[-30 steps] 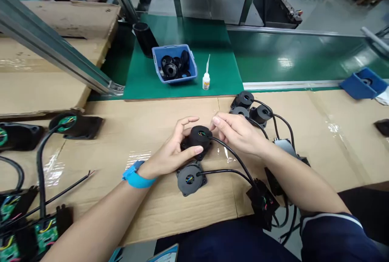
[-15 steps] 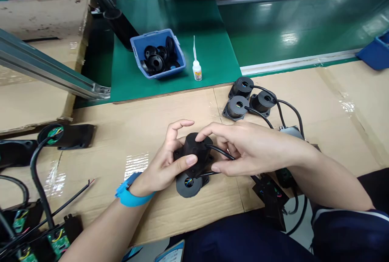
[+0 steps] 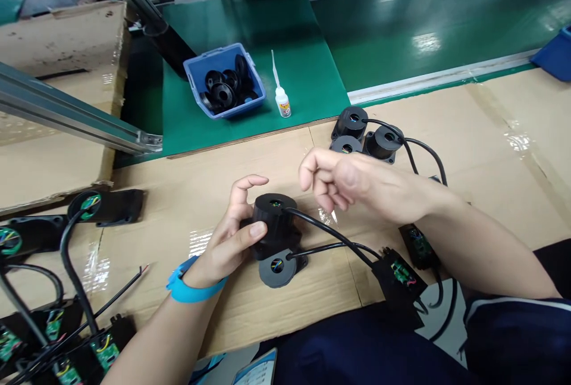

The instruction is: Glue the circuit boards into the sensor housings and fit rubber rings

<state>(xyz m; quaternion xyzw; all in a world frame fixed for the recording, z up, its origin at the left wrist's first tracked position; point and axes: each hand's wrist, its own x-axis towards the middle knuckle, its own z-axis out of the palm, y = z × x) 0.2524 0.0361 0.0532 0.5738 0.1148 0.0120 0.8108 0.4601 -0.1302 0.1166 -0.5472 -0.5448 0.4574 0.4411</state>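
Note:
My left hand [image 3: 229,242] grips a black cylindrical housing [image 3: 273,227] between thumb and fingers, its index finger raised clear. The housing stands upright; coloured wires show in its top hole, and a black cable [image 3: 328,229] leaves that hole toward an open black case with a green circuit board [image 3: 404,272]. Directly in front of it lies a second round housing [image 3: 275,271] with its own cable. My right hand [image 3: 345,184] hovers to the right of the held housing, its fingers loosely bent and nothing visible in them.
Several finished-looking black housings [image 3: 351,122] with cables stand behind my right hand. A blue bin [image 3: 241,112] of round black parts and a white dropper bottle [image 3: 282,102] sit on the green board [image 3: 214,135]. More cabled housings [image 3: 116,205] lie at left beside a metal post [image 3: 66,102].
My right hand has lifted off the housing's top and cable and moved up and right. The housing stays in my left hand; its top hole is now uncovered. The view has shifted slightly.

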